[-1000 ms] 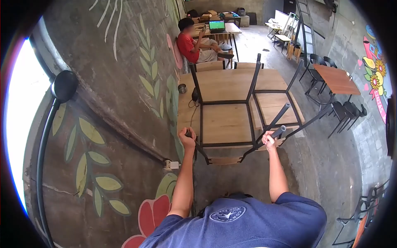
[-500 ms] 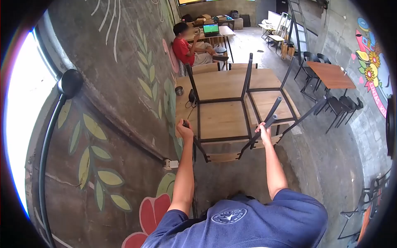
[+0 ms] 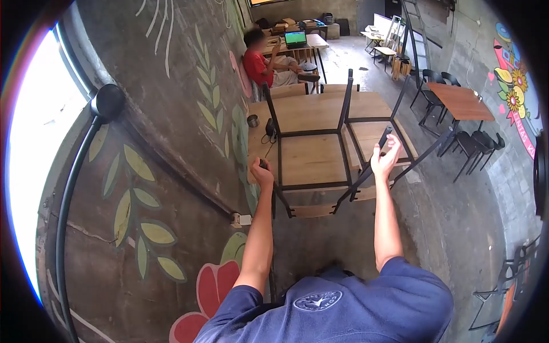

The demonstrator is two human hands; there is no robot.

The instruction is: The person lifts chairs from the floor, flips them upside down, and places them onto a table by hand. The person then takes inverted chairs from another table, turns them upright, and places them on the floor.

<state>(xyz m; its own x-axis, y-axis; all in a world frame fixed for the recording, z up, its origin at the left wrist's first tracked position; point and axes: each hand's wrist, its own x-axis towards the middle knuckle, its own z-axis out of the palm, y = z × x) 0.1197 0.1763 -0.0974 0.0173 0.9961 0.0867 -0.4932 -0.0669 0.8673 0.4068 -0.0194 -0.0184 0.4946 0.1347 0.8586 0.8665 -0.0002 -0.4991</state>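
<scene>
Two upturned chairs with dark metal legs rest on a wooden table. My left hand is wrapped round the dark end of a leg of the left chair, at the table's left side. Near the right chair, my right hand has its fingers spread and raised beside the tip of a dark leg. Its palm looks close to that leg, but I cannot tell whether they touch. A metal cup and a black object with a cable lie at the table's left edge.
Another person in a red top sits behind the table, near a laptop. On the left are a painted wall and a black lamp. A brown table with black chairs stands at the right.
My right hand has let go of the leg ends it was gripping, and its fingers have spread and moved up and right. My left hand has shifted slightly right, still closed.
</scene>
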